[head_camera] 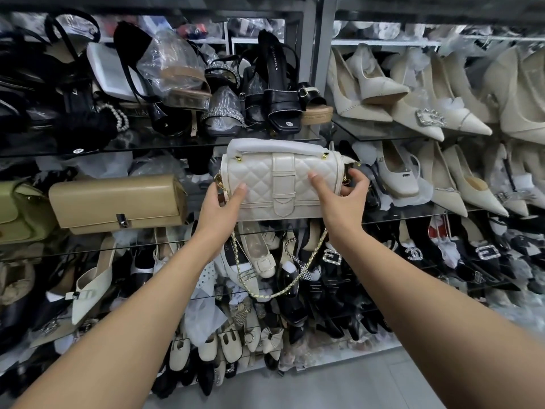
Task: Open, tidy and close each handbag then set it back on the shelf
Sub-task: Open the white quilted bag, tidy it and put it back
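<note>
Cream quilted handbag (283,178) upright at centre frame, flap strapped down, level with the middle glass shelf (413,215); resting or lifted, cannot tell. Gripped at both ends: left hand (219,203) with thumb on the front, right hand (339,199) with fingers (358,180) curled round the end. Gold chain strap (283,292) dangling below. Tan clutch (118,202) at middle left.

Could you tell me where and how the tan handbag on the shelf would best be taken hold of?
Once the white handbag is down, probably by its long body, from the front: the tan handbag shows no handle and lies lengthwise on the glass shelf, front face unobstructed. Span the top and front edge near the middle; the green bag crowds its left end.
</note>
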